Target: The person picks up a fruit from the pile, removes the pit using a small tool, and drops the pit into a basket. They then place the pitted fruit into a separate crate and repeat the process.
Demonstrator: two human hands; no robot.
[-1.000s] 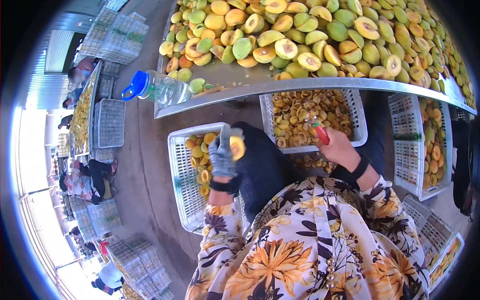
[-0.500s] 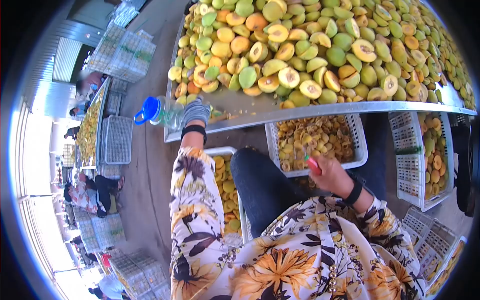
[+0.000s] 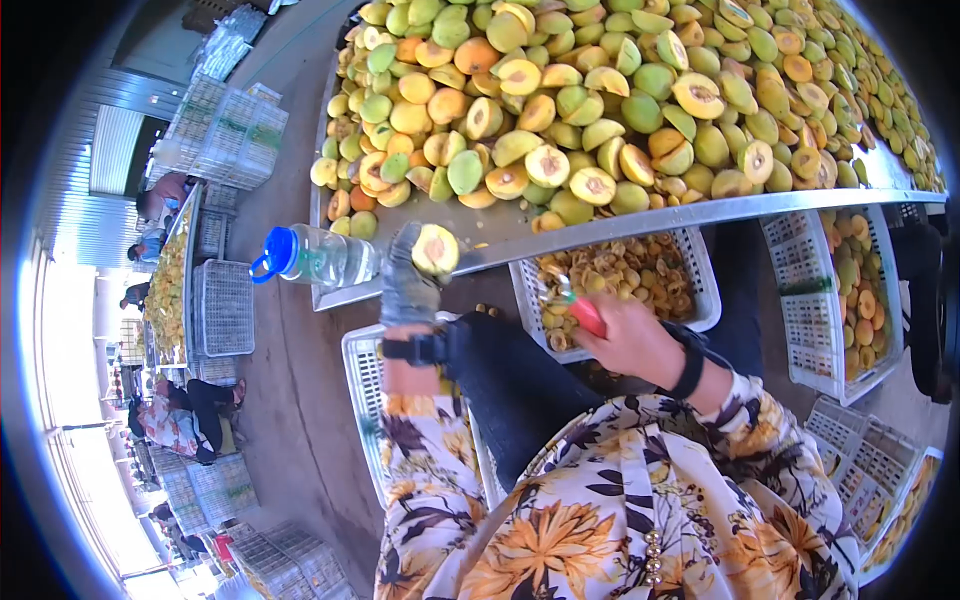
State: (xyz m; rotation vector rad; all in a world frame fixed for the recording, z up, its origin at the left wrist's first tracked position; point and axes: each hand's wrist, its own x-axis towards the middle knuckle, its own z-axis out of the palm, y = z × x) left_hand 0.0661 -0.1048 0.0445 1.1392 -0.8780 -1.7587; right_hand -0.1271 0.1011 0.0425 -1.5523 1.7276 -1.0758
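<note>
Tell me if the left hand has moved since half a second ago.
Yes: the left hand has drawn back from over the table to its near edge.

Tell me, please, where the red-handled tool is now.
In the head view, the tool is in the right hand, just right of the middle, seen against the crate below the table edge.

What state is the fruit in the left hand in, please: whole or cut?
Cut: the fruit in the left hand shows its pale inner flesh.
</note>
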